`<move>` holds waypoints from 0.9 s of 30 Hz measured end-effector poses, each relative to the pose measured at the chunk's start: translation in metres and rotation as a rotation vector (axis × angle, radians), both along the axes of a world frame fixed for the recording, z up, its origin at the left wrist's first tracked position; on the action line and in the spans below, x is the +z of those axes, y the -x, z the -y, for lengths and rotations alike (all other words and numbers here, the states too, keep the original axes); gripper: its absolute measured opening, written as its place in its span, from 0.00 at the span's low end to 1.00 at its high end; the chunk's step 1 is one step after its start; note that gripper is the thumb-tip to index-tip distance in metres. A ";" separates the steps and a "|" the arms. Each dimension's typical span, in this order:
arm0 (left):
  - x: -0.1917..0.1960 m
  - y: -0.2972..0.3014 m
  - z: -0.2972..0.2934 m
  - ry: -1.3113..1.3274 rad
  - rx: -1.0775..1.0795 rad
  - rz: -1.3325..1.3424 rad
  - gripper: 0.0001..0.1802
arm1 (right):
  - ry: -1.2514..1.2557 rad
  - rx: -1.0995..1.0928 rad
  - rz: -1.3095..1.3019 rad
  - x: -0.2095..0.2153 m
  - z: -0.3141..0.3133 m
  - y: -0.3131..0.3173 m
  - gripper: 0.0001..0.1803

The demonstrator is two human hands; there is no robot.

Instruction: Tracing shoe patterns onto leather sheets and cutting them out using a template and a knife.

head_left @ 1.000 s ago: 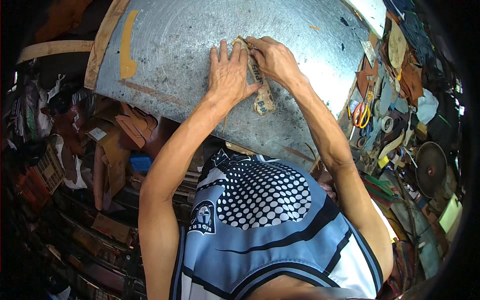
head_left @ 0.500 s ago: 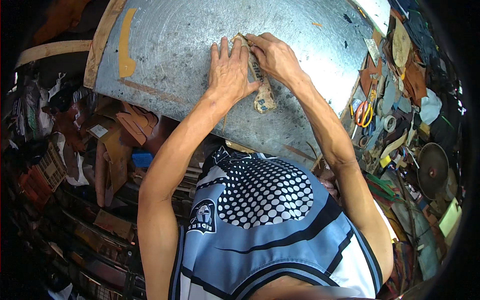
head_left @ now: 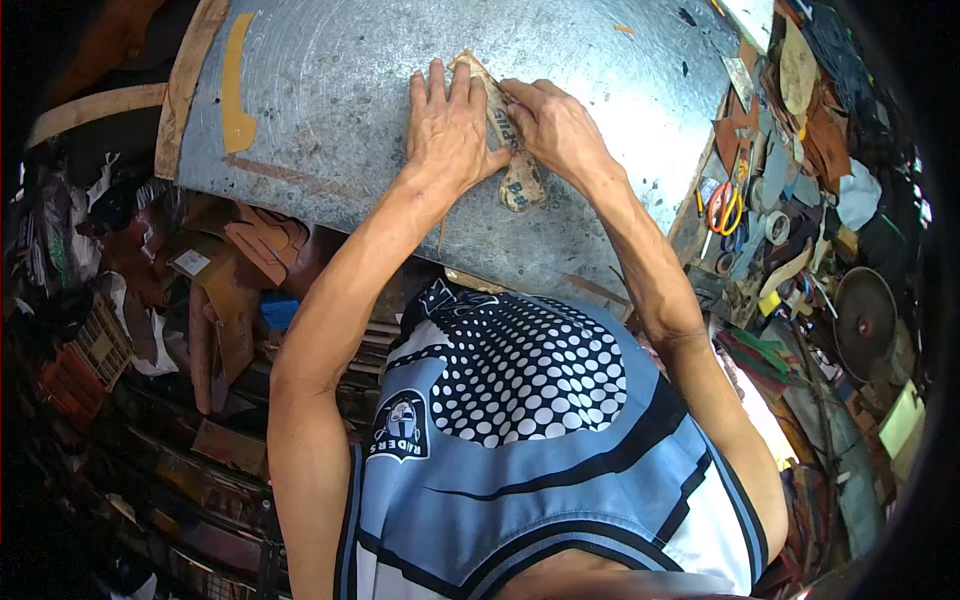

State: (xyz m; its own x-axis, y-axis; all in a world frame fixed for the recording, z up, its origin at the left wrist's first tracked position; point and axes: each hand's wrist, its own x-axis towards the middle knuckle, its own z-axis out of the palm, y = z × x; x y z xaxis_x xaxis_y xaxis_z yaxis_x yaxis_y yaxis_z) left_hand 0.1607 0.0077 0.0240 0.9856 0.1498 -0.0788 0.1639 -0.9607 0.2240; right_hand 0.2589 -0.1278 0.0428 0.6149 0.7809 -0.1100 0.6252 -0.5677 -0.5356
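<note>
A tan cardboard pattern piece [head_left: 520, 185], shaped like a shoe sole, lies on the grey metal-topped workbench [head_left: 330, 90]. My left hand [head_left: 450, 125] presses flat on its left side, fingers spread toward the far edge. My right hand [head_left: 550, 125] rests on the piece's right edge with fingers curled; whether they pinch a small tool is hidden. Only the near end and far tip of the pattern show between my hands.
A yellow-tan strip [head_left: 235, 85] lies on the bench's left part. Orange-handled scissors [head_left: 722, 205], tape rolls and leather scraps [head_left: 800, 100] crowd the right side. Brown leather pieces and boxes [head_left: 240, 260] pile below the bench's left edge. A dark round disc [head_left: 865, 320] sits far right.
Both hands stay on the pattern piece; they have shifted only slightly, with the view tilting a little.
</note>
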 end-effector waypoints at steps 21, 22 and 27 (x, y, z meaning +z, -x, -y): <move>-0.004 -0.001 0.006 -0.126 -0.051 -0.045 0.54 | 0.156 -0.238 -0.201 0.032 0.053 0.066 0.18; -0.005 -0.001 0.006 -0.148 -0.057 -0.047 0.55 | 0.185 -0.247 -0.226 0.034 0.055 0.069 0.18; -0.002 -0.006 0.011 -0.215 -0.083 -0.092 0.57 | 0.166 -0.271 -0.199 0.034 0.069 0.085 0.18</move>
